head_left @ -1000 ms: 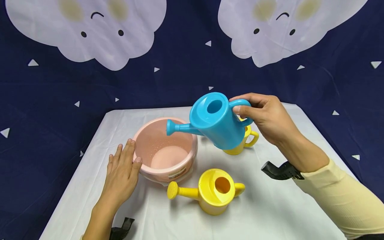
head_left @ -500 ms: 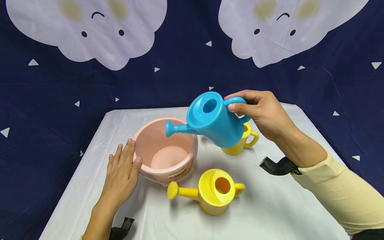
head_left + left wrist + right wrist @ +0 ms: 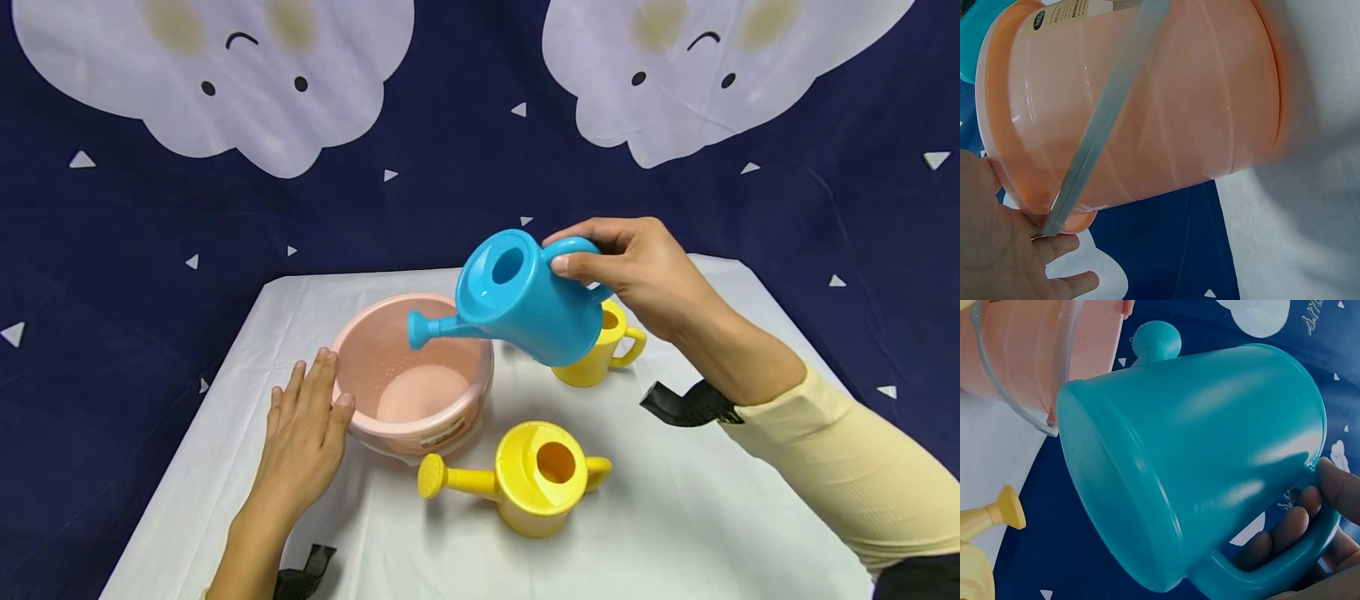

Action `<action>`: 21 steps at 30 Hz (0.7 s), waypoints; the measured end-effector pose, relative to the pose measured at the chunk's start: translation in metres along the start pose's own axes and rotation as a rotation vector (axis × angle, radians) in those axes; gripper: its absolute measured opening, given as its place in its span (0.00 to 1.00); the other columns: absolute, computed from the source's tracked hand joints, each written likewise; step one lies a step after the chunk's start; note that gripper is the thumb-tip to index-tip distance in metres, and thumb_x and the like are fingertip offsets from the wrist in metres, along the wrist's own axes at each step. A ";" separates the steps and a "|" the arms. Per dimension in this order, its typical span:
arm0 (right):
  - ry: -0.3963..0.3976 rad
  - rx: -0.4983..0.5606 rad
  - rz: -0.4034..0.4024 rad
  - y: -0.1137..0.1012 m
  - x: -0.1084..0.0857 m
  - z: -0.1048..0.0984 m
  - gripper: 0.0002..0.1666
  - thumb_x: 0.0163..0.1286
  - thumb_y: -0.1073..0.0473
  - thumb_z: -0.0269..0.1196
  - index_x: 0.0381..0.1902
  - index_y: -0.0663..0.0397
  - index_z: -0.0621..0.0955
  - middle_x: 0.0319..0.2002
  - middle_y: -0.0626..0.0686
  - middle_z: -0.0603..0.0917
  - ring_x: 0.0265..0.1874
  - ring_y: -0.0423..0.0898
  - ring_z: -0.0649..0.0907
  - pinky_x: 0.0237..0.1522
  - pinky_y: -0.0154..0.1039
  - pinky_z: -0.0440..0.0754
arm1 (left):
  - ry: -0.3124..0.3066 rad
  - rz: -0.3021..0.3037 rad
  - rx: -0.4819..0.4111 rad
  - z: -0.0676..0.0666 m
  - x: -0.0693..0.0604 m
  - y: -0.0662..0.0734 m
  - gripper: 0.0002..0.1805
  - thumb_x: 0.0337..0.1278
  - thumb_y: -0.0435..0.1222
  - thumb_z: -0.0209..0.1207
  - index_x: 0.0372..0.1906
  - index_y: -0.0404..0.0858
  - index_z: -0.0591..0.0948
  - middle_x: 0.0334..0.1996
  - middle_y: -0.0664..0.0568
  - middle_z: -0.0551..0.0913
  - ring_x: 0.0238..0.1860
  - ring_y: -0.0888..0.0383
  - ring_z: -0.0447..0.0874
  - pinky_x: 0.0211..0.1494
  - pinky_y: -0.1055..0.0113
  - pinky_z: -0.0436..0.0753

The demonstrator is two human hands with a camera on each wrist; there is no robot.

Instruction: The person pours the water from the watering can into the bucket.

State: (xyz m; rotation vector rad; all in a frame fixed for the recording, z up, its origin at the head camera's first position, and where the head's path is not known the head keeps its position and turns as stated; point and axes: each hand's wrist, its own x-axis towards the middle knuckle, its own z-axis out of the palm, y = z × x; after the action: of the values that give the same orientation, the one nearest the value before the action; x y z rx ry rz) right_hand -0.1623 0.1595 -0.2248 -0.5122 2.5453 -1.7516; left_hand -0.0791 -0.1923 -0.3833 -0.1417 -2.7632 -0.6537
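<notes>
While the right hand grips the blue watering can by its handle, we see the left hand held flat, its fingers extended against the rim of the pink bucket. We find the blue can aloft and tilted, its spout appearing over the bucket's mouth in the head view. Compared with one second earlier, it has moved toward the left edge of the white-covered table and tips slightly more, whereas the left hand and bucket remain in place. Farther out, we note a front yellow can, upright, its spout toward the left edge, and a rear yellow can, partly hidden, nearer the back edge. Beyond that edge hangs a dark blue backdrop.
</notes>
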 end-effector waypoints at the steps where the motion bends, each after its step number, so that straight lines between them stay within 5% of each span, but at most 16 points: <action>1: -0.002 -0.002 0.001 0.000 0.000 0.000 0.21 0.59 0.52 0.68 0.49 0.55 0.82 0.44 0.49 0.86 0.47 0.47 0.81 0.54 0.44 0.77 | -0.001 -0.001 -0.001 0.000 0.000 0.000 0.31 0.74 0.49 0.34 0.75 0.44 0.47 0.76 0.47 0.49 0.77 0.44 0.37 0.75 0.41 0.34; 21: -0.038 -0.032 -0.004 -0.007 0.008 0.005 0.20 0.59 0.53 0.68 0.48 0.55 0.83 0.44 0.52 0.85 0.45 0.47 0.81 0.53 0.43 0.79 | 0.004 -0.003 -0.008 0.000 0.000 0.000 0.31 0.74 0.49 0.34 0.75 0.45 0.47 0.76 0.48 0.49 0.77 0.45 0.37 0.75 0.41 0.34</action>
State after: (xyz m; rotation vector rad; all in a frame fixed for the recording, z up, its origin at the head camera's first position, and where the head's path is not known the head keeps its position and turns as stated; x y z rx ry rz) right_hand -0.1666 0.1504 -0.2191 -0.5474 2.5520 -1.6880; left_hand -0.0790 -0.1920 -0.3837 -0.1380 -2.7575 -0.6655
